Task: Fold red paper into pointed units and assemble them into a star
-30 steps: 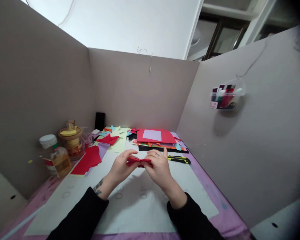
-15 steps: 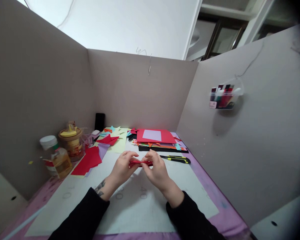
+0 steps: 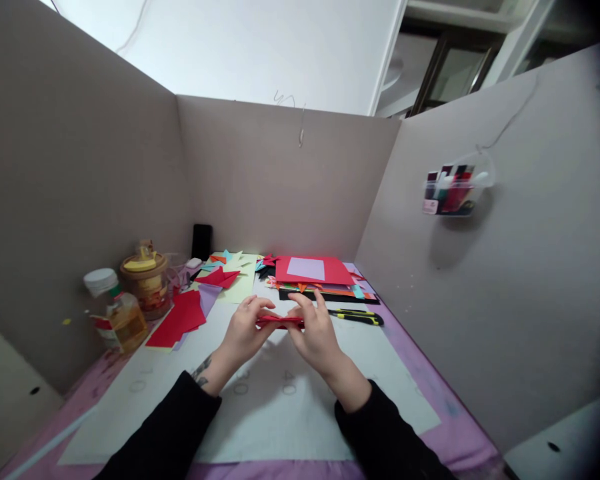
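A small folded piece of red paper (image 3: pixel 282 321) is held just above the white sheet (image 3: pixel 260 427), seen nearly edge-on. My left hand (image 3: pixel 247 327) pinches its left end between thumb and fingers. At the other end, my right hand (image 3: pixel 314 333) grips the paper, thumb below and some fingers raised and spread above. Part of the paper is hidden behind the fingers. Beyond my right hand lie yellow-and-black utility knives (image 3: pixel 357 317).
Red paper sheets (image 3: pixel 180 320) lie on the left near a bottle (image 3: pixel 125 320) and a lidded jar (image 3: pixel 147 283). Folded paper shapes (image 3: pixel 223 277) and a paper stack (image 3: pixel 340 272) are at the back. A black phone (image 3: pixel 201 241) leans on the partition. A plastic holder (image 3: pixel 453 190) hangs on the right wall.
The right hand's fingers have lifted and spread away from the red paper's middle, showing more of its top edge. The left hand keeps its pinch. The whole view has shifted slightly.
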A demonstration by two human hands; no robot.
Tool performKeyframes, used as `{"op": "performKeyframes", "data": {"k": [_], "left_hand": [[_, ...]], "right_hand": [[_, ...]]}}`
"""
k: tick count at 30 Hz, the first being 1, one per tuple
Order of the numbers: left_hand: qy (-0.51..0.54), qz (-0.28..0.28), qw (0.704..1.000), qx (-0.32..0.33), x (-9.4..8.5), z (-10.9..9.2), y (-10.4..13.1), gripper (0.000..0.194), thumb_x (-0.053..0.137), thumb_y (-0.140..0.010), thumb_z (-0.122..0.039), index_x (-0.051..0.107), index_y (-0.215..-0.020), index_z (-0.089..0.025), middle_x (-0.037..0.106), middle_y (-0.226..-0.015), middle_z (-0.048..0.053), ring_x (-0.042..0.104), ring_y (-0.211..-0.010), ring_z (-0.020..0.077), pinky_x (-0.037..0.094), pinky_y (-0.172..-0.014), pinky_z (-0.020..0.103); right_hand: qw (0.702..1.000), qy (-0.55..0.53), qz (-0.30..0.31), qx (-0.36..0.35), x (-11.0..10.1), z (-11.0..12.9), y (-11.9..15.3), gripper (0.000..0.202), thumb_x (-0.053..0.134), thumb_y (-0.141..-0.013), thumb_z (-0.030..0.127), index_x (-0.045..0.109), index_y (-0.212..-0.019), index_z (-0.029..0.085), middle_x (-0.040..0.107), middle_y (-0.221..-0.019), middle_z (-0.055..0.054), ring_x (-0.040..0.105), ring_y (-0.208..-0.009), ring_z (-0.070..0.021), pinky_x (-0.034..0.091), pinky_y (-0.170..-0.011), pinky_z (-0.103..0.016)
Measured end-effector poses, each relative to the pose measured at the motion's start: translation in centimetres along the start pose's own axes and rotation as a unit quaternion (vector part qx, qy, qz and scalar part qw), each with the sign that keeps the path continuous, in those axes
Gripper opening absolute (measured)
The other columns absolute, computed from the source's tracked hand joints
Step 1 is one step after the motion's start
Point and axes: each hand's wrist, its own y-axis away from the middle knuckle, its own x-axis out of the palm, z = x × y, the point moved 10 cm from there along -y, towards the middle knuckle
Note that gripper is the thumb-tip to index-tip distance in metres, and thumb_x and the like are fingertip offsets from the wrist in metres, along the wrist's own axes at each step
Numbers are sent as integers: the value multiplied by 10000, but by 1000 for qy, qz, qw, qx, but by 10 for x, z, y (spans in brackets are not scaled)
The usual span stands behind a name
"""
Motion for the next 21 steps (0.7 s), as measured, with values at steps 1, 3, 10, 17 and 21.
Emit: {"op": "performKeyframes", "data": {"k": [1,3,10,17,21], "left_hand": [[7,-6,1000,-8,-2,2,0,221,674,-760,-267,568,-951,-234,679,-947,61,693,-831,221,542,-742,345],[24,-23,999,-39,-9,9,-2,259,696,-734,-279,571,-955,-228,686,-899,50,693,-798,220,540,-713,330],[189,-161,951,-183,-48,55,-10,481,800,-606,-290,501,-970,-196,670,-755,-2,668,-675,189,521,-623,289],[282,-156,923,-211,-38,70,-12,487,848,-533,-261,528,-884,-156,676,-745,4,663,-692,178,524,-694,307],[279,-131,929,-203,-34,68,-12,439,840,-556,-276,567,-878,-155,696,-789,23,669,-734,192,519,-732,319]], "right_hand": [[1000,3,3,2,0,0,0,542,504,-807,82,380,-1314,229,707,-833,-11,667,-840,-219,156,-1112,-604],[1000,14,-1,0,-6,-1,-2,565,526,-815,118,364,-1345,229,691,-1030,-70,616,-1050,-263,148,-1105,-626],[965,-148,-72,206,-27,-77,8,684,682,-753,328,364,-1352,241,437,-1405,-146,414,-1305,-301,337,-1060,-523],[808,-446,110,369,71,-106,40,679,788,-607,388,451,-1174,226,650,-1081,-109,676,-896,-240,518,-750,-371],[796,-429,190,381,79,-93,49,613,776,-628,344,483,-1151,214,675,-828,-14,675,-653,-169,455,-551,-242]]}}
